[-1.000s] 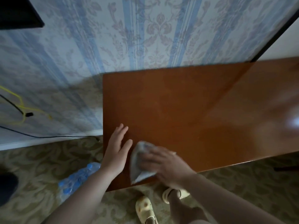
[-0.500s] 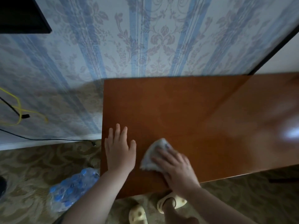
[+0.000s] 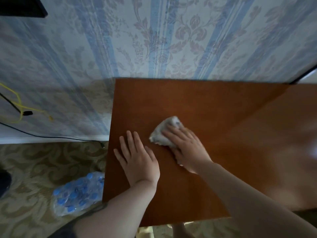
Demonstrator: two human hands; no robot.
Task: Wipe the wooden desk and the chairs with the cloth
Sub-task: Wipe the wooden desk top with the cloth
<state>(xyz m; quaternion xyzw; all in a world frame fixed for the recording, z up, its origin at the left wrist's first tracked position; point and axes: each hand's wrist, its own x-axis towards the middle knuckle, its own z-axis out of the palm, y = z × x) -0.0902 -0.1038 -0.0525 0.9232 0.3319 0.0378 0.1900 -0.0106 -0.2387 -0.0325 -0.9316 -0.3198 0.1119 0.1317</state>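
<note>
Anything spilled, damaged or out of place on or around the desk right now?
Nothing on the desk itself. On the floor beside its left end lies a wrapped pack of water bottles, and loose cables hang along the wall.

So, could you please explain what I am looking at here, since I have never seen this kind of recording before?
There is no machine: a person wears a camera on the head, looking forward and down at their own two bare hands. The brown surface is a wooden desk standing against patterned wallpaper. The right hand presses a pale cloth flat onto the desk to wipe it. The left hand lies open on the wood beside it, holding nothing. On the carpet left of the desk lies a wrapped pack of bottles with blue caps.
</note>
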